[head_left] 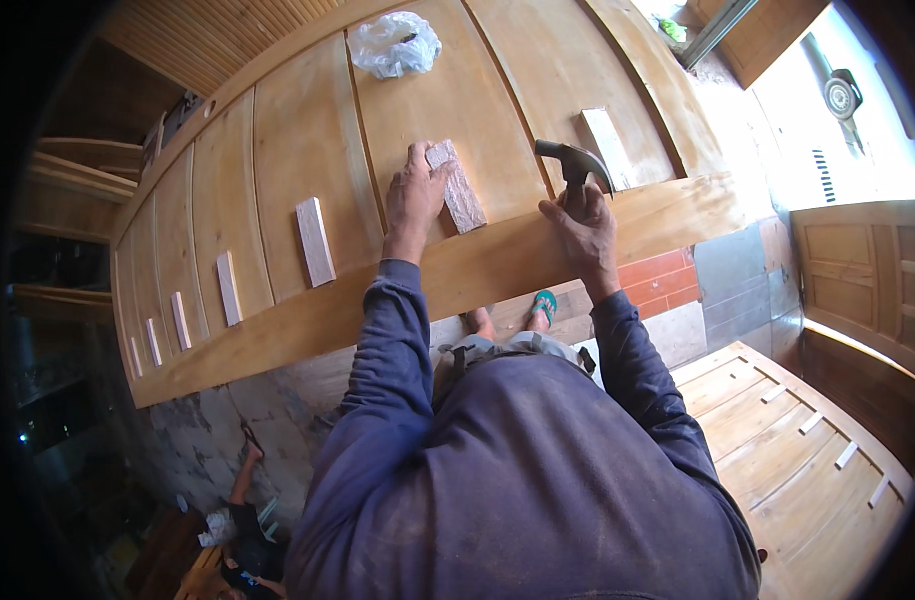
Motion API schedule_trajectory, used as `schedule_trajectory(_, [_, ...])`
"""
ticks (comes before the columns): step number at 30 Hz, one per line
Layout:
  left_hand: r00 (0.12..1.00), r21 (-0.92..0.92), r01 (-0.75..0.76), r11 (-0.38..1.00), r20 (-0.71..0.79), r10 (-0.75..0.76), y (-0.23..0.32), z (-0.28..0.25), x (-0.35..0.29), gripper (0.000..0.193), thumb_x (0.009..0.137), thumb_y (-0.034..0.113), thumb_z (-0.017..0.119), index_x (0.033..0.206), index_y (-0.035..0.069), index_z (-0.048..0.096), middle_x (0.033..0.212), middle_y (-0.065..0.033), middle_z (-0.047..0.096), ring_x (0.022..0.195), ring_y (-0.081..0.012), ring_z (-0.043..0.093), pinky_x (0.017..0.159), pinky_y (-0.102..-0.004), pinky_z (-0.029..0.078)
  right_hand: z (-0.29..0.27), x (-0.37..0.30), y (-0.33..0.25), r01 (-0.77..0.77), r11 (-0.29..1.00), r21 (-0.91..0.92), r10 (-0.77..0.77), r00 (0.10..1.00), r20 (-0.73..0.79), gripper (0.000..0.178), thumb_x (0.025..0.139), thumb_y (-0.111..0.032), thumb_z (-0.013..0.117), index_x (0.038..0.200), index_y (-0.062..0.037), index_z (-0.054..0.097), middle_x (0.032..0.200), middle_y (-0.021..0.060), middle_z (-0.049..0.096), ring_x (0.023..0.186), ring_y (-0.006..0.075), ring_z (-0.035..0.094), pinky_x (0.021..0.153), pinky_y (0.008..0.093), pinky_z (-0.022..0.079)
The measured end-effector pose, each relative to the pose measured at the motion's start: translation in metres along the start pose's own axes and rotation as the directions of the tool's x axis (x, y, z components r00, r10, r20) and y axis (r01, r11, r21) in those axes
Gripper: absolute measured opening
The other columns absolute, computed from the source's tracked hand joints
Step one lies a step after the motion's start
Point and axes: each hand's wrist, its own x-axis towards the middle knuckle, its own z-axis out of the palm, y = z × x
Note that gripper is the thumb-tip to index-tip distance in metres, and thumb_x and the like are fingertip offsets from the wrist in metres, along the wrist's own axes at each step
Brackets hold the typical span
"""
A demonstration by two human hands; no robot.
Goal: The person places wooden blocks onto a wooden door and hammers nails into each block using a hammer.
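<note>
On the left we have a row of pale wooden strips [229, 288] spaced along our large wooden panel [497, 256], with another person [245, 535] low down beyond it. Next, a crumpled clear plastic bag [377, 52] sits toward the panel's far side. Our left hand [415, 202] is closed on the upper left edge of a rough wooden block [461, 192], over the panel near its close rail. Further right, our right hand [585, 235] grips a claw hammer [574, 160], its head raised, apart from the block. Just beside it lies a pale block [604, 145]; lower right, we see a second panel [777, 465] bearing small strips.
</note>
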Motion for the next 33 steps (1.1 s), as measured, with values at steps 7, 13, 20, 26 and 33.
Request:
schedule_trajectory(7, [0.995,-0.022,-0.089,0.996,0.05,0.09,0.006,0.007,0.006,0.054,0.1,0.04,0.074,0.143,0.014,0.054,0.117,-0.027,0.075,0.11,-0.0463,0.072,0.09,-0.0544,0.058,0.003,0.0,-0.005,-0.015,0.996,-0.086,0.016,1.0,0.006,0.03,0.087,-0.025,0.091,0.095,-0.0076,0.067,0.083,-0.004,0.063,0.079,0.0075,0.057,0.072,0.0274,0.05])
schedule_trajectory(13, [0.989,0.038,-0.124,0.992,0.085,0.12,0.004,0.009,0.008,0.055,0.103,0.039,0.07,0.147,0.012,0.053,0.117,-0.0267,0.075,0.111,-0.0461,0.072,0.092,-0.0519,0.057,0.004,-0.002,-0.012,-0.006,0.987,-0.161,0.008,1.0,0.013,0.031,0.086,-0.025,0.091,0.095,-0.0069,0.068,0.083,-0.0036,0.065,0.079,0.0074,0.058,0.073,0.0279,0.051])
schedule_trajectory(20, [0.996,-0.089,0.074,0.993,0.051,-0.07,0.001,0.003,0.017,0.052,0.103,0.045,0.068,0.145,0.017,0.057,0.115,-0.0207,0.078,0.106,-0.0453,0.074,0.089,-0.0526,0.059,0.006,-0.002,-0.009,-0.013,0.999,-0.047,0.013,1.0,0.013,0.028,0.087,-0.021,0.091,0.096,-0.0068,0.067,0.085,-0.0035,0.064,0.08,0.0064,0.058,0.074,0.0261,0.05])
schedule_trajectory(26, [0.993,0.039,-0.029,0.999,0.111,0.025,0.017,-0.001,0.009,0.05,0.102,0.051,0.068,0.143,0.021,0.063,0.118,-0.0222,0.077,0.112,-0.0439,0.073,0.092,-0.0518,0.058,0.004,0.001,-0.011,-0.065,0.995,-0.071,0.066,0.998,0.009,0.029,0.087,-0.021,0.091,0.095,-0.0062,0.066,0.085,-0.0035,0.063,0.08,0.0061,0.057,0.073,0.0262,0.051])
schedule_trajectory(33, [0.994,0.046,-0.051,0.998,0.099,0.047,0.01,0.002,0.007,0.056,0.104,0.052,0.065,0.151,0.023,0.057,0.119,-0.0245,0.076,0.113,-0.0457,0.072,0.094,-0.0526,0.058,0.005,-0.001,-0.013,-0.039,0.984,-0.173,0.04,0.999,0.005,0.028,0.087,-0.02,0.09,0.095,-0.0068,0.067,0.083,-0.0047,0.062,0.079,0.0062,0.056,0.073,0.0261,0.05])
